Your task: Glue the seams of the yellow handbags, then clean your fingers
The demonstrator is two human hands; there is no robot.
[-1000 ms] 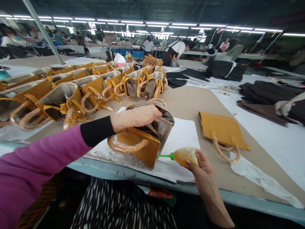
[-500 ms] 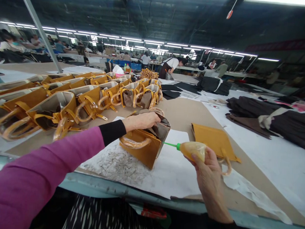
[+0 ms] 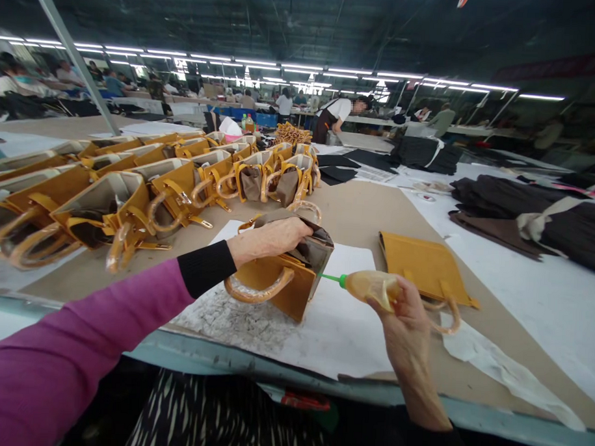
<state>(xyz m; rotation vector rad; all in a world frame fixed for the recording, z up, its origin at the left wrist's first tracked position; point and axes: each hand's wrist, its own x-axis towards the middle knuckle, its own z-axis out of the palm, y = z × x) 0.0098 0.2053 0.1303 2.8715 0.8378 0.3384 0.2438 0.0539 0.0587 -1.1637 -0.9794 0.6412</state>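
Observation:
A yellow bag (image 3: pixel 295 293) with a brown lining and a wrapped ring handle stands tilted on a stained white sheet (image 3: pixel 342 335). My left hand (image 3: pixel 275 238) grips the top of this bag, its fingertips partly hidden at the opening. In my right hand (image 3: pixel 404 311) is a squeeze bottle (image 3: pixel 368 287) of yellowish liquid, its thin green nozzle pointing left, with the tip at the bag's right side edge. A flat yellow panel (image 3: pixel 418 263) with a ring handle lies right of the bottle.
Rows of yellow bags (image 3: pixel 169 186) fill the left of the table. Dark bundles (image 3: pixel 532 205) tied with pale cloth lie at the right, near a crumpled white strip (image 3: pixel 497 366). A pole (image 3: pixel 72 52) rises at the left. People work farther back.
The view has shifted slightly. The bag's front handle hangs lower and farther left. Both hands keep their holds, and the nozzle remains at the bag's side edge.

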